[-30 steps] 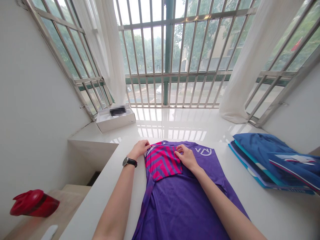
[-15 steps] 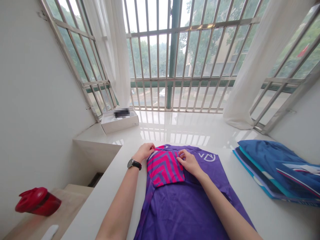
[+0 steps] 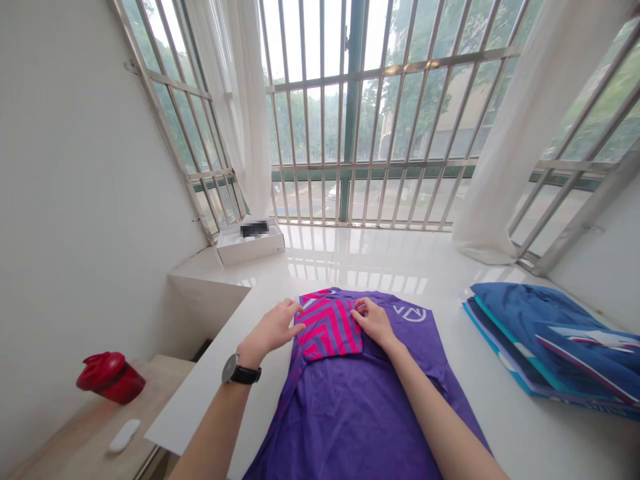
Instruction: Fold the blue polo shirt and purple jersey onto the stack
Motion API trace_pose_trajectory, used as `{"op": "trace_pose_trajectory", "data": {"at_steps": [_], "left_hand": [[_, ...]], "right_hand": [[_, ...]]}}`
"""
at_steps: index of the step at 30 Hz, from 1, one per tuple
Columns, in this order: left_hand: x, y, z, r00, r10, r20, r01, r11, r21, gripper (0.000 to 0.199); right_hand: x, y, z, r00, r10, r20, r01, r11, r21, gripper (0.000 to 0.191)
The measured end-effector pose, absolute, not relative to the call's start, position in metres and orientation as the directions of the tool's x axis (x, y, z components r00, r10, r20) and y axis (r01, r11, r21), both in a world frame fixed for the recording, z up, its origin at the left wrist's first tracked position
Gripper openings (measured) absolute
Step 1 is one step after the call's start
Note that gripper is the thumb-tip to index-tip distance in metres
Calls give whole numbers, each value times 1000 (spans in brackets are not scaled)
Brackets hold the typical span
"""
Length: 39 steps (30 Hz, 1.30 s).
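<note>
Purple shirt (image 3: 350,413) lies flat on the white counter (image 3: 480,400), and a pink striped part (image 3: 329,327) of it is folded over on top, near the far end. The left hand (image 3: 273,328) has just let go of the pink part and slid back to the left of it. Its fingers are spread open and pinch nothing, and their tips sit just beside the pink edge. A black watch (image 3: 241,373) is on that wrist. The right hand (image 3: 375,323) is at the right side of the pink part. Its fingers are bent and close together, with the tips on the pink corner. I can't tell if they pinch the cloth or just press on it. Past the far end of the counter is a white box (image 3: 250,250) with a black thing (image 3: 255,229) on it or in it. That thing is blurred, so I can't say what it is. A pile of blue clothes (image 3: 545,340) lies on the right end of the counter. Below the counter's left side, a red bottle (image 3: 111,378) stands on a wood shelf (image 3: 60,447).
</note>
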<state>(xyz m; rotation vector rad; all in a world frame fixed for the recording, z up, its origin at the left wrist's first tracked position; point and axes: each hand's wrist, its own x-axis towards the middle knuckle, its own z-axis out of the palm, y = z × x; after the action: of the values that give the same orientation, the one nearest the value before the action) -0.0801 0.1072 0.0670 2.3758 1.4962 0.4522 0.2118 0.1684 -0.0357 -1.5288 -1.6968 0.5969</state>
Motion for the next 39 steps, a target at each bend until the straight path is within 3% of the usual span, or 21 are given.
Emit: {"op": "trace_pose_trajectory", "data": {"at_steps": [6,14,20,33,39], "left_hand": [[-52,36,37,408,905,122,819,-422,389,21],[-55,34,29,340,937,84,905,-350,243,30],[-60,28,38,339,940,29,885,-329,329,26],[-57,176,39,316,949,4,929,-310,202,31],[-56,202,34,293,954,-58,949,-283,142,21]], "right_hand": [[212,169,-37,4,972,233,610,183,-771,14],[212,165,-31,-10,968,251,611,204,-764,12],[211,165,-31,-18,969,248,599,209,-773,10],[213,164,-30,-22,968,250,586,215,-781,14],[214,167,-30,15,959,282,528,232,-817,12]]}}
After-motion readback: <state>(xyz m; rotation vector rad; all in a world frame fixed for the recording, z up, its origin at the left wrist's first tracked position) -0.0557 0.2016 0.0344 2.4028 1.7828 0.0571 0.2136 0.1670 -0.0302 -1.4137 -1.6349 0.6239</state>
